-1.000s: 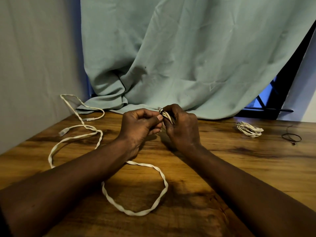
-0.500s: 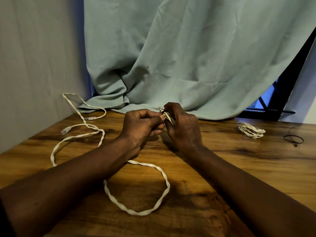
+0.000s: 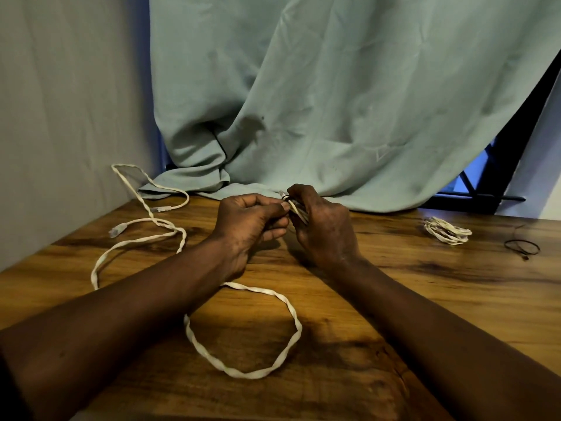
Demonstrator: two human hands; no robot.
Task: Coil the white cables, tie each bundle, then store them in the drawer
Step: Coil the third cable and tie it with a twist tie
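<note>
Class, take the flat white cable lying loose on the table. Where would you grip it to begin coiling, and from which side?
Pinch the cable just behind its plug, coming from above on the left: that free end lies flat and unobstructed.

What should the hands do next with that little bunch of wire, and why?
Probably finish tightening the dark tie around the little bundle. The right hand grips the bundle, and the left hand pinches near its top, where the tie shows. The long cable lies loose on the table, so it can wait.
</note>
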